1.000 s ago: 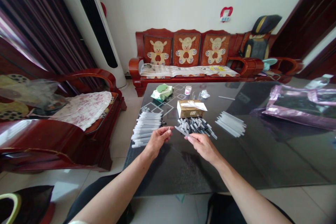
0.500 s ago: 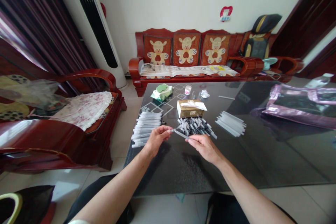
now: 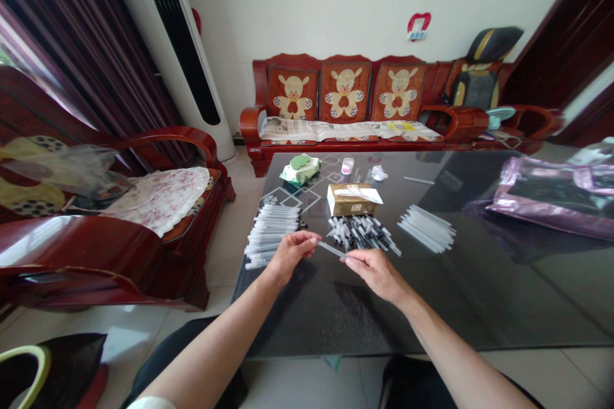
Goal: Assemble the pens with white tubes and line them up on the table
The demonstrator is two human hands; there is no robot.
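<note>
Over the near side of the dark table, a translucent pen barrel (image 3: 332, 249) spans between my two hands. The fingers of my right hand (image 3: 371, 270) pinch its right end. My left hand (image 3: 295, 252) is closed at the other end, thumb and forefinger pressed together there; any small part inside that pinch is hidden. Just beyond the barrel lies a loose pile of short clear-and-black pen parts (image 3: 364, 232). A stack of whitish pen barrels (image 3: 271, 235) sits beside my left hand, and a fanned bundle of translucent tubes (image 3: 426, 229) is off to the right.
A gold tissue box (image 3: 352, 203) stands behind the pile. Farther back are a green wipes pack (image 3: 300, 169), a small white cup (image 3: 347, 166), crumpled tissue (image 3: 378, 173) and a single tube (image 3: 419, 180). A purple-edged clear bag (image 3: 556, 198) occupies the table's right side.
My hands have come together: the barrel's left end now meets my left fingertips, where a small pale piece showed before, slightly apart from it. The view has shifted a little.
</note>
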